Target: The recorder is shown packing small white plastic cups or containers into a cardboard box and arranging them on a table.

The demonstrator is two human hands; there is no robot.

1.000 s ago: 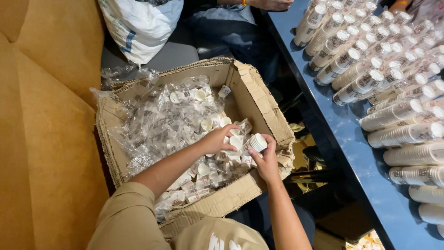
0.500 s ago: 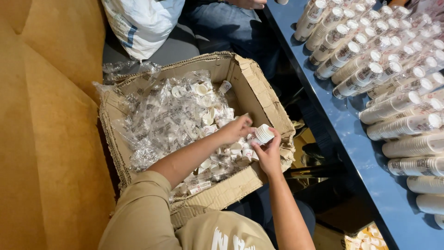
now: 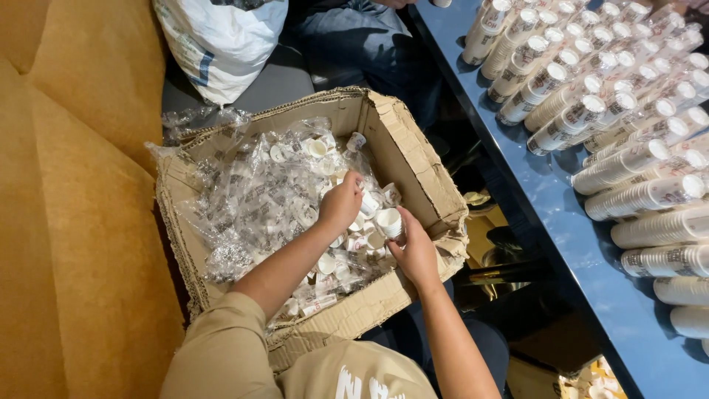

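Small white paper cup [image 3: 389, 222] is pinched by right hand [image 3: 416, 251] over torn brown cardboard box [image 3: 413, 159]; left hand [image 3: 341, 203] is curled on loose cups [image 3: 353, 240] inside.

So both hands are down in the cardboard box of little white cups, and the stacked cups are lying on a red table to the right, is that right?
Not quite: the table is blue, not red, as the head view shows. The rest holds: the left hand and right hand are in the cardboard box of little white cups, and the stacked cups lie on that table to the right.
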